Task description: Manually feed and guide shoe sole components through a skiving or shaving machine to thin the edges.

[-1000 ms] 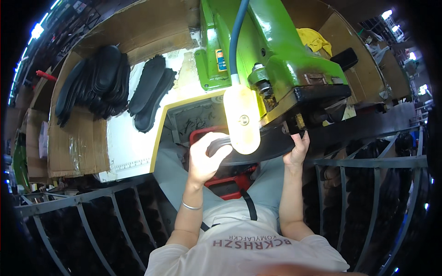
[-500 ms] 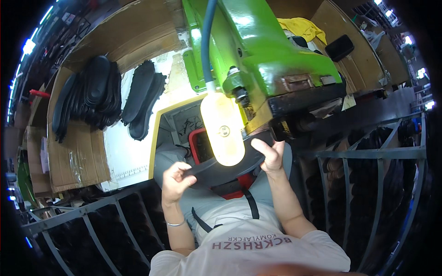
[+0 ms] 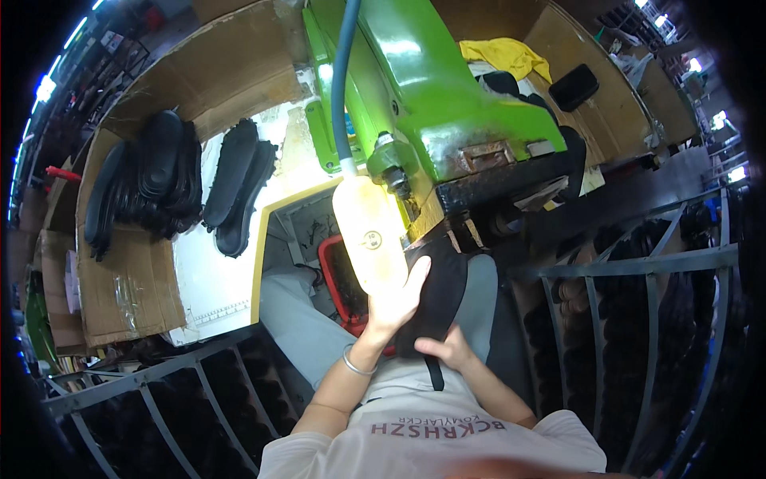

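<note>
A dark shoe sole (image 3: pixel 441 297) stands lengthwise in front of me, its far end close under the head of the green machine (image 3: pixel 471 128). My left hand (image 3: pixel 396 310) grips it along the left edge, with the thumb laid along its surface and the other fingers partly lost in the lamp's glare. At the sole's near end, my right hand (image 3: pixel 451 349) is closed on it, thumb on top and fingers hidden beneath. Just left of the sole hangs a glowing lamp (image 3: pixel 367 231), very near my left hand.
Black soles (image 3: pixel 162 164) are piled in a cardboard box (image 3: pixel 136 283) on the left, with more soles (image 3: pixel 231 180) on the white table (image 3: pixel 215 275). A red bin (image 3: pixel 331 279) sits below the table opening. Metal racks (image 3: pixel 654 263) flank me; a yellow cloth (image 3: pixel 511 56) lies at back right.
The sole has turned from crosswise to lengthwise. My left hand has moved right to its side, and my right hand has come down to its near end.
</note>
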The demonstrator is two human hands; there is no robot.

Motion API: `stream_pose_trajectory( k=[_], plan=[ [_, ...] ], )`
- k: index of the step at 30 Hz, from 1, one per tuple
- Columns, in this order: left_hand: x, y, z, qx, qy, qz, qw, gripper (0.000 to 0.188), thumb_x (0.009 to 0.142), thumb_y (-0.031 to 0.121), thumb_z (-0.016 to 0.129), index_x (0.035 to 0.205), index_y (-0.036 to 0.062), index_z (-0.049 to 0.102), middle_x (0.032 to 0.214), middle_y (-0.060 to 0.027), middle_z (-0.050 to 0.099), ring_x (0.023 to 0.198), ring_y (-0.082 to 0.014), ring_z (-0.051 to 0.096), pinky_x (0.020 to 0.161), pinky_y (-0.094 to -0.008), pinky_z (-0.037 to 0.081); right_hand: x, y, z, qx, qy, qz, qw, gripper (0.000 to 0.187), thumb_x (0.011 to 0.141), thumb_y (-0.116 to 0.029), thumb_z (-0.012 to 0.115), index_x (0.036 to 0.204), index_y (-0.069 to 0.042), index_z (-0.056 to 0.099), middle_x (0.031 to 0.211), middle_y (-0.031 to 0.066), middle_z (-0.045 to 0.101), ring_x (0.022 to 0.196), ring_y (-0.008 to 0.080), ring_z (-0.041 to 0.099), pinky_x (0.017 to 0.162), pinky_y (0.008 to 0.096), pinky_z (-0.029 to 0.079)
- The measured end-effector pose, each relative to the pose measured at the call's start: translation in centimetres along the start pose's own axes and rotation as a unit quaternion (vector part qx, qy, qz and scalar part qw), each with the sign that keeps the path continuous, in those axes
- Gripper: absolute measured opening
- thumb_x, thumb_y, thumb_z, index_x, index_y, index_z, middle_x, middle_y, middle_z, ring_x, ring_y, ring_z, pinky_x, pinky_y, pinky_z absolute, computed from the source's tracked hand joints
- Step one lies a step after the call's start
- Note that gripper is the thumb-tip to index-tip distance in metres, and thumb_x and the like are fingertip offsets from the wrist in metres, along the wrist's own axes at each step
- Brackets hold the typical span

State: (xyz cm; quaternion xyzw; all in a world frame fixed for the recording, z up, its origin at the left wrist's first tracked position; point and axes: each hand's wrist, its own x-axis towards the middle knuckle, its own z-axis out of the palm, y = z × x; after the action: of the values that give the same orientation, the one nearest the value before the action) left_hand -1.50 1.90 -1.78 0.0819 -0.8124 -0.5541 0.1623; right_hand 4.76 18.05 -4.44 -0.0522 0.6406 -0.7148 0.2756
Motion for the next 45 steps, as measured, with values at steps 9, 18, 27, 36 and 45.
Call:
stream_pose_trajectory(
  k=[9, 18, 27, 36, 45],
  plan=[
    [-1.1, 0.0, 0.5, -0.080, 0.015, -0.032, 0.996, 0.005, 0.086, 0.002, 0.061, 0.087, -0.0023, 0.061, 0.074, 0.0037, 0.057, 0.063, -0.0007, 0.046, 0.055, -0.0158, 0.036, -3.4, -2.5, -5.0, 0.162, 0.166, -0.047, 0.972, 0.045, 0.074, -0.009, 0.066, 0.112, 0.009, 0.051, 0.106, 0.0126, 0.061, 0.095, 0.0168, 0.059, 0.087, 0.0286, 0.046],
    [0.7, -0.9, 1.8, -0.016, 0.012, 0.022, 1.000, 0.013, 0.088, 0.007, 0.060, 0.076, 0.0004, 0.058, 0.068, 0.0041, 0.053, 0.060, -0.0024, 0.042, 0.052, -0.0200, 0.035, -3.3, 2.5, -3.2, 0.190, 0.059, 0.036, 0.979, 0.047, 0.076, -0.004, 0.070, 0.119, 0.003, 0.051, 0.112, 0.0086, 0.059, 0.103, 0.0158, 0.055, 0.093, 0.0292, 0.042],
    [-1.0, 1.4, -2.3, -0.127, 0.145, 0.064, 0.979, 0.013, 0.072, -0.003, 0.056, 0.082, -0.0073, 0.063, 0.069, -0.0135, 0.065, 0.060, -0.0199, 0.064, 0.060, -0.0287, 0.051, -3.6, -0.4, -2.8, 0.246, 0.098, 0.013, 0.964, 0.044, 0.075, -0.002, 0.069, 0.115, 0.004, 0.051, 0.111, 0.0117, 0.059, 0.102, 0.0173, 0.056, 0.092, 0.0303, 0.043],
    [1.4, -1.2, 1.5, -0.117, 0.020, 0.036, 0.992, 0.010, 0.085, 0.008, 0.063, 0.082, -0.0008, 0.065, 0.067, -0.0009, 0.060, 0.059, -0.0057, 0.050, 0.055, -0.0216, 0.041, -3.4, 3.0, -1.8, 0.226, -0.006, 0.093, 0.970, 0.035, 0.079, -0.003, 0.068, 0.111, 0.005, 0.055, 0.105, 0.0099, 0.061, 0.095, 0.0169, 0.059, 0.086, 0.0319, 0.047],
    [-0.5, -0.7, -1.1, -0.313, 0.044, -0.033, 0.948, 0.018, 0.078, 0.001, 0.062, 0.093, -0.0086, 0.061, 0.084, -0.0114, 0.067, 0.072, -0.0165, 0.063, 0.068, -0.0271, 0.050, -4.9, -3.2, -4.5, 0.214, 0.140, 0.025, 0.966, 0.050, 0.070, -0.001, 0.065, 0.117, 0.008, 0.048, 0.099, 0.0145, 0.062, 0.072, 0.0184, 0.063, 0.047, 0.0297, 0.051]
  ],
)
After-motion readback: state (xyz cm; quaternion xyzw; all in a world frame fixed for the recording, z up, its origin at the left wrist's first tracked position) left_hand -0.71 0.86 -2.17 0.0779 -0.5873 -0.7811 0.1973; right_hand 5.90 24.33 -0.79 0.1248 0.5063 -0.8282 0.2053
